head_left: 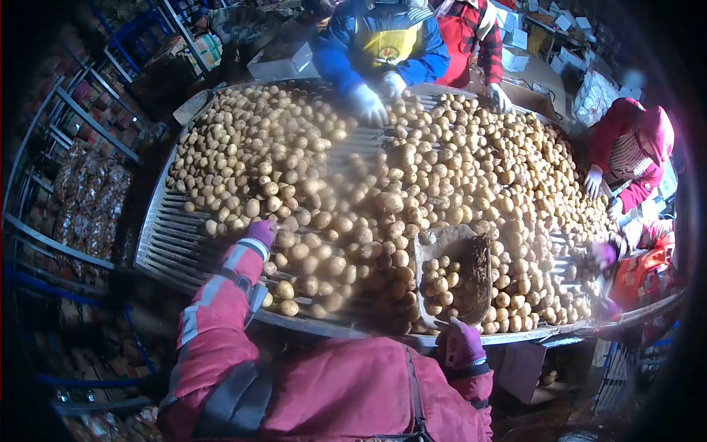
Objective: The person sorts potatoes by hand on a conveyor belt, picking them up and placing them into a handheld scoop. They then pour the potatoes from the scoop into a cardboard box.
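Note:
Potatoes [471, 162] lie in a thick layer over a large slatted metal table [177, 239]. My right hand [462, 345], in a purple glove, is closed at the handle end of a worn scoop [480, 283] by the near edge. Several small potatoes [442, 280] sit inside the scoop. My left hand [261, 231], also in a purple glove, reaches over the left part of the table, beside the near edge of the potato pile. Its fingers are not clear enough to show whether they are open or closed. Some potatoes near it are blurred.
Across the table stand a person in a blue jacket [342, 55] and one in red [460, 40], with gloved hands at the potatoes. More people work at the right, one in a pink hood [654, 132]. Metal racks [88, 121] stand left; a white carton [283, 62] is behind.

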{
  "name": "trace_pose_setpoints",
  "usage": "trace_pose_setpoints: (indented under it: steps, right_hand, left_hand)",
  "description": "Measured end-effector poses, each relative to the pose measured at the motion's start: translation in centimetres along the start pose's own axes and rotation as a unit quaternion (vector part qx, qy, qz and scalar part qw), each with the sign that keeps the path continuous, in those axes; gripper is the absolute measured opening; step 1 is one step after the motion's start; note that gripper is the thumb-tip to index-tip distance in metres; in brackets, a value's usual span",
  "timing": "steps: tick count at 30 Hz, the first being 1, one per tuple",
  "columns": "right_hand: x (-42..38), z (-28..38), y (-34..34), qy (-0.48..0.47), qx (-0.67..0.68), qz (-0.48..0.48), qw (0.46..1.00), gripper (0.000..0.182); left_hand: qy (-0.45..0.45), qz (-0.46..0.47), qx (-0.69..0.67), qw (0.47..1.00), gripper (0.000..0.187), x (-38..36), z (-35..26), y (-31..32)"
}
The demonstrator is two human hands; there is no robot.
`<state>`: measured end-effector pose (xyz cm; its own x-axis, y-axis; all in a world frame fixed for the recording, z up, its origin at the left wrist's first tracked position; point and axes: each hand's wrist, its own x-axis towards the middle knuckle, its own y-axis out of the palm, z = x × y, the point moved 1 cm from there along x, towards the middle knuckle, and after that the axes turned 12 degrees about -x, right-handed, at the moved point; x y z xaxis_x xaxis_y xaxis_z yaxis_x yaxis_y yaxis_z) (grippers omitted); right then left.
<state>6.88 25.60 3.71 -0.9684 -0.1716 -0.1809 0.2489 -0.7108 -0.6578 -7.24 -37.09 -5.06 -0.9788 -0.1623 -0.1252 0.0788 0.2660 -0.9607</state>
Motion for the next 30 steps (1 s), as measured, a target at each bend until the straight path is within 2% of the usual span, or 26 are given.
trace_pose_setpoints:
  steps: [2, 3, 4, 5, 6, 7, 8, 10, 12, 13, 15, 16, 17, 18, 19, 20, 21, 22, 23, 24, 25, 26, 27, 30]
  right_hand:
    - [0.0, 0.3, -0.9, -0.006, 0.0, 0.017, 1.0, 0.042]
    - [0.0, 1.0, -1.3, -0.06, -0.046, -0.009, 0.997, 0.043]
    - [0.2, 1.5, -2.0, -0.091, -0.064, -0.008, 0.994, 0.038]
    - [0.4, 2.0, -2.7, -0.121, -0.081, -0.007, 0.989, 0.034]
    - [0.7, 2.5, -3.4, -0.152, -0.098, -0.008, 0.984, 0.03]
    - [0.8, 1.8, -3.2, -0.222, -0.123, -0.05, 0.966, 0.025]
    - [0.6, 1.3, -3.5, -0.22, -0.12, -0.037, 0.967, 0.02]
    - [0.0, 0.5, -4.1, -0.215, -0.113, -0.011, 0.97, 0.01]
    - [0.5, -0.5, -4.4, -0.263, -0.155, 0.0, 0.952, 0.013]
    - [0.5, -1.4, -4.5, -0.27, -0.162, 0.02, 0.949, 0.015]
    - [0.6, -5.3, -3.5, -0.172, -0.038, 0.094, 0.98, 0.018]
    - [0.7, -5.9, -3.4, -0.118, 0.022, 0.119, 0.986, 0.02]
    - [0.7, -6.2, -4.1, -0.169, -0.034, 0.1, 0.98, 0.022]
    - [0.5, -6.1, -4.3, -0.168, -0.019, 0.099, 0.981, 0.023]
    - [0.4, -6.1, -4.5, -0.167, -0.003, 0.099, 0.981, 0.023]
    - [0.2, -6.6, -4.2, -0.113, 0.083, 0.116, 0.983, 0.024]
    - [-0.3, -6.6, -4.4, -0.131, 0.071, 0.106, 0.983, 0.023]
    - [-0.7, -6.6, -4.7, -0.15, 0.058, 0.096, 0.982, 0.023]
    - [-0.8, -5.3, -5.8, -0.243, -0.057, 0.061, 0.966, 0.022]
    - [-0.6, -4.7, -6.8, -0.332, -0.171, 0.018, 0.927, 0.022]
    - [-0.7, -5.5, -6.5, -0.264, -0.063, 0.046, 0.961, 0.02]
    - [-0.8, -6.3, -6.3, -0.194, 0.053, 0.058, 0.978, 0.019]
    - [-1.8, -4.0, -8.0, -0.231, 0.021, 0.046, 0.972, 0.019]
    - [-2.9, -6.5, -8.2, -0.1, 0.086, 0.118, 0.984, 0.024]
  left_hand:
    - [-0.019, 0.009, -0.149, 0.989, 0.029, -0.1, 1.6, 2.2]
    - [-0.031, 0.013, -0.223, 0.974, 0.031, -0.9, 2.0, 2.6]
    - [-0.008, 0.065, -0.42, 0.905, 0.032, -1.6, 1.0, 2.5]
    - [-0.009, 0.124, -0.597, 0.793, 0.035, -2.4, 0.0, 2.5]
    - [0.019, 0.172, -0.861, 0.478, 0.038, -2.0, 1.6, 4.7]
    - [-0.041, 0.117, -0.812, 0.57, 0.038, -4.4, -2.0, 2.3]
    - [-0.109, 0.074, -0.75, 0.648, 0.038, -6.8, -5.6, -0.3]
    - [-0.192, 0.044, -0.712, 0.674, 0.036, -10.7, -10.3, -3.4]
    - [-0.223, 0.025, -0.702, 0.677, 0.034, -13.2, -13.4, -5.1]
    - [-0.218, 0.02, -0.717, 0.662, 0.033, -13.8, -13.4, -4.5]
    - [-0.176, 0.017, -0.766, 0.618, 0.03, -14.4, -13.2, -2.8]
    - [-0.171, -0.006, -0.791, 0.588, 0.03, -15.5, -15.6, -4.5]
    - [-0.159, -0.018, -0.8, 0.579, 0.03, -15.9, -17.1, -5.7]
    - [-0.148, -0.029, -0.808, 0.569, 0.03, -16.4, -18.4, -6.6]
    - [-0.137, -0.048, -0.831, 0.537, 0.029, -16.7, -19.4, -7.6]
    - [-0.126, -0.065, -0.852, 0.504, 0.029, -16.7, -20.6, -8.6]
    - [-0.16, -0.13, -0.844, 0.495, 0.026, -16.5, -22.2, -8.9]
    - [-0.131, -0.064, -0.748, 0.648, 0.024, -13.8, -16.9, -2.7]
    - [-0.116, -0.018, -0.381, 0.917, 0.028, -12.9, -15.8, 1.1]
    - [-0.094, 0.006, 0.071, 0.993, 0.034, -12.1, -14.6, 4.9]
    - [-0.088, -0.017, 0.049, 0.995, 0.035, -12.3, -16.5, 5.2]
    - [-0.084, -0.026, -0.038, 0.995, 0.036, -12.0, -17.9, 5.0]
    - [-0.083, -0.022, -0.097, 0.992, 0.038, -12.4, -19.2, 4.7]
    - [-0.085, -0.004, -0.224, 0.971, 0.042, -13.0, -21.1, 3.6]
